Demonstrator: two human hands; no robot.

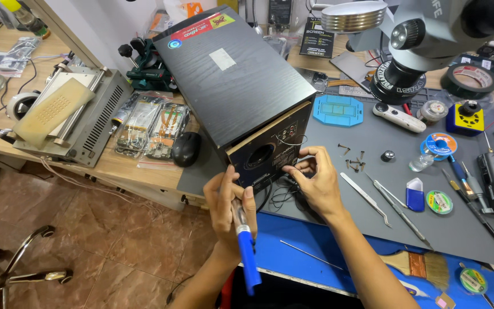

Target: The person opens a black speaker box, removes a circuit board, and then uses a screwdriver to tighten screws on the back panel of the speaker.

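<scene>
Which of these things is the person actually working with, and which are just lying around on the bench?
In use:
black speaker box
blue-handled screwdriver, in the left hand
rear panel, touched by the right hand
loose screws

Lying about:
tweezers
brush
computer mouse
tape roll
microscope

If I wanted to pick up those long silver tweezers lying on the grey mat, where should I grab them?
Probably pinch the long silver tweezers around the middle of their two flat arms, coming down from above. They lie flat on the grey mat, slanting, with the sharp bent tip pointing toward the near edge, so keep your fingers off that end. There is bare mat on both sides of the middle.
</scene>
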